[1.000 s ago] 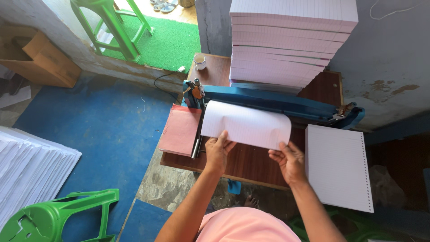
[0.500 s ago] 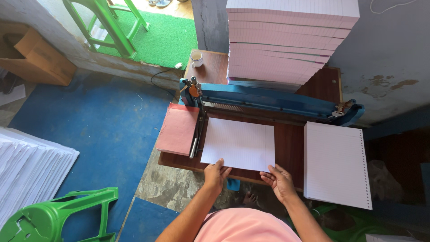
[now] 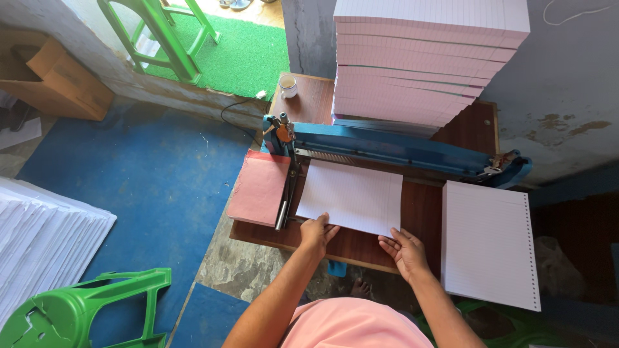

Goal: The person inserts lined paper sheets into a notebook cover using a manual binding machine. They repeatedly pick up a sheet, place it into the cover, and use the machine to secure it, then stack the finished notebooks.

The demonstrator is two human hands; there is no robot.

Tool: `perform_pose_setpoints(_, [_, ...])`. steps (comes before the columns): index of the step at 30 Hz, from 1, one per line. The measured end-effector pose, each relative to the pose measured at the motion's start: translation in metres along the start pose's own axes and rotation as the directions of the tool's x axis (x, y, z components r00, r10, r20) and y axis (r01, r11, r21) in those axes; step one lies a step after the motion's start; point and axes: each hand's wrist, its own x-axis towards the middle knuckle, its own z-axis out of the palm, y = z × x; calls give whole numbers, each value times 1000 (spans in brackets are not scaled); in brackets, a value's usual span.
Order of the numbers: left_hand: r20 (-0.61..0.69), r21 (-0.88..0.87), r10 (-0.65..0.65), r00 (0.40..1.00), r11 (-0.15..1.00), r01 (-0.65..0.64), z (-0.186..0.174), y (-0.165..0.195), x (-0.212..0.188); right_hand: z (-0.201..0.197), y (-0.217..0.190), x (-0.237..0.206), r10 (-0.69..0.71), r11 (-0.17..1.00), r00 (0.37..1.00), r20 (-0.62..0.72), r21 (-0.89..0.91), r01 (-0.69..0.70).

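Left hand: your left hand (image 3: 317,233) lies flat and open, palm down, fingers spread on the near left corner of the lined sheet stack (image 3: 351,197); it grips nothing.
Right hand: your right hand (image 3: 403,250) is open too, fingers extended, its fingertips touching the near right corner of the same stack, the palm resting on the bare wood of the table (image 3: 422,209).
Lined sheet stack: it lies flat near the table's front edge, roughly in the middle, its far edge tucked against the blue punching machine (image 3: 400,148) and its left edge just beside the machine's dark lever arm (image 3: 287,193).
Blue punching machine: it runs across the table from left to right, with an orange knob at its left end.
Pink sheets: a flat pink pile (image 3: 259,188) sits at the table's left edge, overhanging slightly, just beyond the lever arm.
Punched pile: a thick white pile with a row of holes along its right side (image 3: 488,241) rests at the table's right front corner, apart from your right hand.
Tall stack: a high stack of pinkish paper (image 3: 422,58) fills the table's back edge behind the machine.
Cup: a small white cup (image 3: 288,86) stands at the back left corner.
Floor: a green plastic stool (image 3: 84,312) lies at lower left.
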Motion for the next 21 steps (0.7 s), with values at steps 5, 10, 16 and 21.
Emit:
perform_pose_setpoints(5, [35, -33, 23, 999, 999, -21, 7, 8, 3, 11, -10, 6, 16, 997, 999, -28, -69, -18])
perform_pose_setpoints(10, [5, 14, 8, 1000, 1000, -8, 13, 20, 7, 24, -21, 16, 30, 993, 999, -36, -117, -34])
perform_pose_setpoints(16, [-39, 22, -15, 999, 1000, 16, 14, 26, 8, 29, -23, 21, 59, 987, 997, -43, -146, -65])
perform_pose_setpoints(21, [-12, -4, 3, 1000, 1000, -3, 9, 28, 10, 32, -23, 21, 70, 987, 997, -29, -140, -74])
